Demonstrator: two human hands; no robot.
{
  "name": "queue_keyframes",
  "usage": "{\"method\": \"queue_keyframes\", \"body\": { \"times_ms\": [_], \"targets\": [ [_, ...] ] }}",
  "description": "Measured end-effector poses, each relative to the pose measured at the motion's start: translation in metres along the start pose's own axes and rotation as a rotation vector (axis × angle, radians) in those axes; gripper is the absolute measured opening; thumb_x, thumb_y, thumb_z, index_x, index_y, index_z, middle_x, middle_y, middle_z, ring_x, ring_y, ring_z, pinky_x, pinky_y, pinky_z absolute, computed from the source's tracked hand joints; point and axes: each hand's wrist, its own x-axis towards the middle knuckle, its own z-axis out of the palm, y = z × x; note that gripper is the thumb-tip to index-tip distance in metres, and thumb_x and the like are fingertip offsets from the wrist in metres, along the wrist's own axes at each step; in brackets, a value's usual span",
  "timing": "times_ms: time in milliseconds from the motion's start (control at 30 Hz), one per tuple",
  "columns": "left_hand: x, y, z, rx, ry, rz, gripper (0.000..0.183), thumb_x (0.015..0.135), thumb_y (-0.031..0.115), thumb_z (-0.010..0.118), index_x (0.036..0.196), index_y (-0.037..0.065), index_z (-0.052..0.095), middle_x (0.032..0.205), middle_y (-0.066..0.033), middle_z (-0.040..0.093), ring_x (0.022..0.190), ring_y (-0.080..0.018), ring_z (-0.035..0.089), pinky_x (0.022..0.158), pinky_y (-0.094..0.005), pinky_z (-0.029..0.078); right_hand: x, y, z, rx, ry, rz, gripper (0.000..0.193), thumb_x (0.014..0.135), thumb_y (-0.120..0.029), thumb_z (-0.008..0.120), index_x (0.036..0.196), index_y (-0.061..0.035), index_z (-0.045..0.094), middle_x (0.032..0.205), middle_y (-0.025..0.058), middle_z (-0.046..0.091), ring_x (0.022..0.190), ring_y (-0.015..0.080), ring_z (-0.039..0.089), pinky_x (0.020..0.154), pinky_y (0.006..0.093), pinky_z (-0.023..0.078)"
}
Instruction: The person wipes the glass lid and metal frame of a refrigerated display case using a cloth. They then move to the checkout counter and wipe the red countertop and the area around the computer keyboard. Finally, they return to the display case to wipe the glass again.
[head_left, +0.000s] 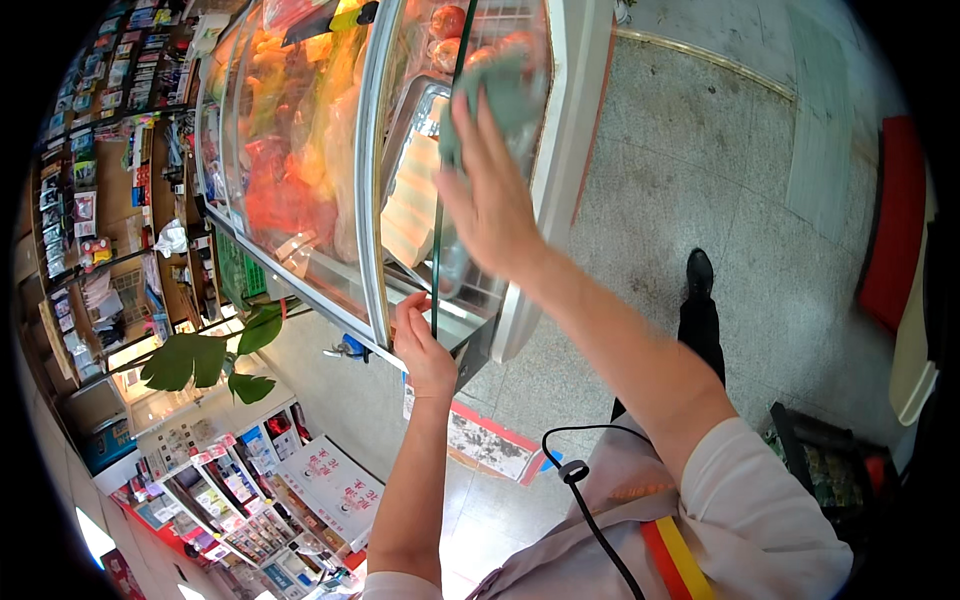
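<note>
My right hand (490, 200) is slightly blurred and presses a grey-green cloth (508, 95) against a glass pane (462, 225) of a display case, fingers stretched over the cloth. With curled fingers, my left hand (425, 352) holds the lower edge of the glass near the case's corner. Behind the glass lies a metal tray (428, 95) with pale, light-brown blocks of food (412, 205). Round red fruits (447, 22) sit at the far end of the case. Orange and yellow bagged goods (300, 130) fill the section to the left.
Shelves of small packaged goods (110, 150) line the left side. A plant with broad green leaves (195, 358) stands below the case. Packed racks (250, 500) are at the lower left. Grey floor (670, 170) lies to the right, with a red object (898, 220) at its edge.
</note>
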Motion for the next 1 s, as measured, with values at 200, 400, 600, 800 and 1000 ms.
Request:
{"method": "queue_keyframes", "body": {
  "times_ms": [200, 400, 600, 800, 1000],
  "targets": [
    [0.001, -0.006, -0.004, 0.047, -0.023, -0.002, 0.034, 0.097, 0.023, 0.033, 0.106, -0.001, 0.055, 0.09, -0.0173, 0.06, 0.081, -0.0268, 0.057, 0.074, -0.0347, 0.044, -0.113, -0.023, 0.015, 0.037, -0.221, 0.055, 0.064, 0.084, -0.027, 0.059, 0.138, -0.0016, 0.034, 0.146, 0.0222, 0.023, 0.119, 0.0433, 0.041, 0.1, 0.0475, 0.035],
    [0.002, 0.011, -0.006, 0.058, 0.011, 0.04, 0.032, 0.096, 0.019, 0.032, 0.106, -0.002, 0.054, 0.092, -0.019, 0.06, 0.084, -0.0323, 0.058, 0.074, -0.0381, 0.044, -0.046, -0.033, -0.015, -0.359, -0.487, -0.546, 0.046, 0.076, -0.033, 0.066, 0.11, -0.0024, 0.06, 0.117, 0.0153, 0.058, 0.119, 0.0328, 0.045, 0.103, 0.0431, 0.033],
    [-0.003, 0.002, -0.008, 0.092, 0.107, 0.035, 0.028, 0.096, 0.017, 0.034, 0.103, 0.001, 0.057, 0.088, -0.0156, 0.06, 0.084, -0.0299, 0.056, 0.078, -0.0366, 0.043, 0.091, -0.065, -0.012, -1.029, -1.425, -0.693, 0.017, 0.078, -0.023, 0.06, 0.081, -0.0093, 0.069, 0.072, 0.0091, 0.063, 0.081, 0.028, 0.065, 0.078, 0.0406, 0.05],
    [-0.004, 0.008, -0.006, 0.193, 0.194, 0.057, 0.02, 0.09, 0.011, 0.044, 0.101, 0.003, 0.058, 0.091, -0.0152, 0.059, 0.088, -0.0337, 0.055, 0.079, -0.0424, 0.043, 0.199, -0.039, -0.055, -1.443, -1.297, -0.811, 0.022, 0.087, -0.017, 0.048, 0.102, -0.0193, 0.064, 0.074, 0.0079, 0.063, 0.075, 0.0267, 0.065, 0.062, 0.0396, 0.051],
    [0.001, 0.006, -0.007, 0.238, 0.232, 0.052, 0.018, 0.089, 0.011, 0.045, 0.1, 0.003, 0.057, 0.092, -0.0135, 0.059, 0.089, -0.0328, 0.054, 0.08, -0.0424, 0.042, -0.015, -0.084, 0.022, -0.803, -1.37, -0.689, 0.015, 0.081, -0.019, 0.059, 0.076, -0.01, 0.069, 0.076, 0.006, 0.068, 0.079, 0.0254, 0.066, 0.068, 0.0416, 0.051]
  ]
}}
